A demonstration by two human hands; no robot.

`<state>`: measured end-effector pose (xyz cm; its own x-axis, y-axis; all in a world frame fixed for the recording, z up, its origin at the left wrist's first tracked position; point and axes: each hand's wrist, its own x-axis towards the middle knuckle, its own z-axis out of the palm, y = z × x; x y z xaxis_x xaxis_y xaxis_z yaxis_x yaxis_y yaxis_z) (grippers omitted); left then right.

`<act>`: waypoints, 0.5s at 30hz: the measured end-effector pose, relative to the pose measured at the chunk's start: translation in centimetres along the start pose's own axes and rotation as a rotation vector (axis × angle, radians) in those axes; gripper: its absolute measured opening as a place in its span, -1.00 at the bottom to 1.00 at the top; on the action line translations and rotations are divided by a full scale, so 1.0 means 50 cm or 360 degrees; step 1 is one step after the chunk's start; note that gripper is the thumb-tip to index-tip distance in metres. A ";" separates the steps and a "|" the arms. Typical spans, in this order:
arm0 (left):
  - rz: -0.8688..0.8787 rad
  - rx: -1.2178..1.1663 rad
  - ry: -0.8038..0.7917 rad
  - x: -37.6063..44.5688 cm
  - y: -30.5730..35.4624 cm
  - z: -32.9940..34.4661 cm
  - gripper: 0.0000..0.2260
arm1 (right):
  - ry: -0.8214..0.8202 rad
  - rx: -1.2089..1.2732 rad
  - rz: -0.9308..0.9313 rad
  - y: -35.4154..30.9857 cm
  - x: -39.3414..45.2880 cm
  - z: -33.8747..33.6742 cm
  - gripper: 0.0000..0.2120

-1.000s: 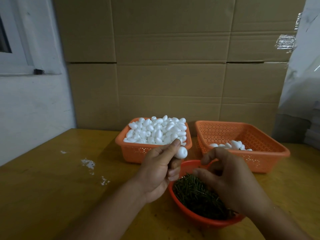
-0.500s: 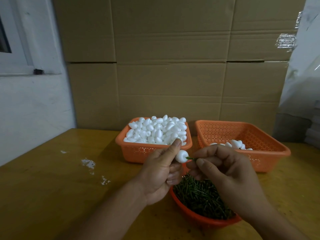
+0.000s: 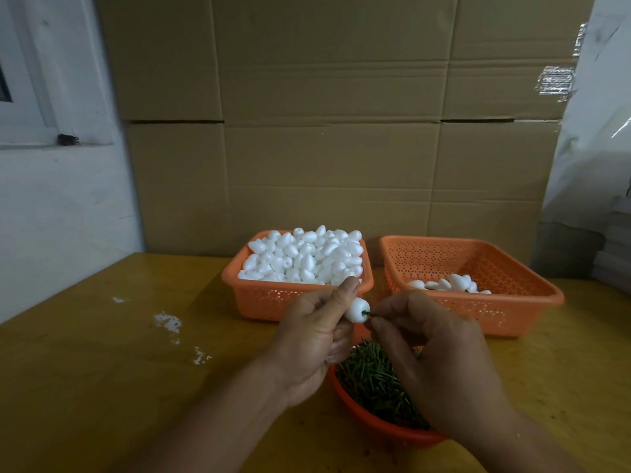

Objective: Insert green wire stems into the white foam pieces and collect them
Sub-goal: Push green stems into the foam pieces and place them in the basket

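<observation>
The foam piece is pinched between the thumb and curled fingers of the left hand, its blunt end turned toward the right hand. A green stem now stands in that end: a second ago the piece was held bare while the right hand reached down among the loose stems, and half a second ago the stem's tip had only just met the foam. The right fingertips pinch the stem's outer end, just beside the piece, with a short length of wire showing between them and the foam. Judged from this, insertion is begun but how deep the stem sits cannot be told. Directly beneath the grip lies the red bowl of stems. Beyond the grip on the left-hand side stands the full basket of bare foam pieces; beyond it on the right-hand side stands the collecting basket, holding only a few finished pieces. The work is therefore at an early stage. The next step, in my judgement, is to seat the stem and drop the piece into the collecting basket.
</observation>
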<state>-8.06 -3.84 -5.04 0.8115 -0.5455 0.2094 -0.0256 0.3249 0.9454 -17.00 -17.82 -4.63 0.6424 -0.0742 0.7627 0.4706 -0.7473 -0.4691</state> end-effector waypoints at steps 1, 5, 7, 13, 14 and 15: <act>0.0020 0.0011 0.0006 0.000 -0.001 0.002 -0.66 | 0.0000 -0.0011 0.0001 0.001 0.000 0.001 -0.86; 0.0097 0.0051 0.0029 -0.002 -0.005 0.008 -0.70 | -0.0003 -0.0056 0.0005 0.001 0.000 0.002 -0.85; 0.0123 0.0060 0.0018 -0.002 -0.006 0.008 -0.70 | 0.0020 -0.0061 0.0049 0.003 0.000 0.002 -0.86; 0.0056 -0.0151 -0.0160 -0.002 -0.001 -0.003 -0.78 | 0.0084 0.0018 0.0235 0.010 0.004 -0.003 -0.91; 0.0066 -0.0157 -0.0182 -0.002 0.000 -0.003 -0.79 | 0.0092 0.0033 0.0249 0.011 0.006 -0.004 -0.93; 0.0084 -0.0149 -0.0188 -0.003 0.000 -0.003 -0.80 | 0.0102 0.0050 0.0264 0.011 0.006 -0.006 -0.94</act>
<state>-8.09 -3.65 -5.11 0.7360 -0.6110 0.2916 -0.0078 0.4231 0.9061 -16.69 -18.46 -4.54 0.6734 -0.2377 0.7000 0.3807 -0.7001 -0.6041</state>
